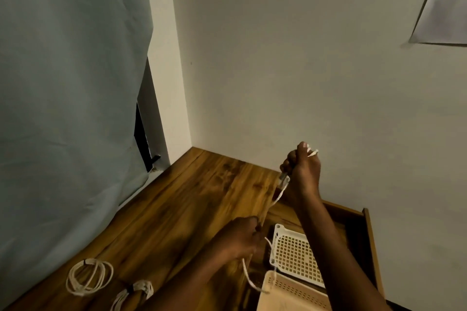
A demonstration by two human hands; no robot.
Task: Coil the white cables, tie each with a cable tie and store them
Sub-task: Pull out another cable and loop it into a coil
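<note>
A white cable (278, 195) runs taut between my two hands above the wooden table (182, 204). My right hand (302, 166) is raised near the wall and grips the cable's upper part, its end poking out past my fingers. My left hand (242, 235) grips the cable lower down, and the loose tail (249, 278) hangs from it toward the baskets. Two tied white coils lie at the table's front left: a round one (88, 276) and a tighter bundle (135, 294).
A white perforated basket (295, 255) and a beige basket (290, 293) sit in an open wooden drawer (369, 235) at the lower right. A grey-blue curtain (68, 108) hangs on the left. The white wall corner stands behind the table, with a paper sheet (444, 2) at upper right.
</note>
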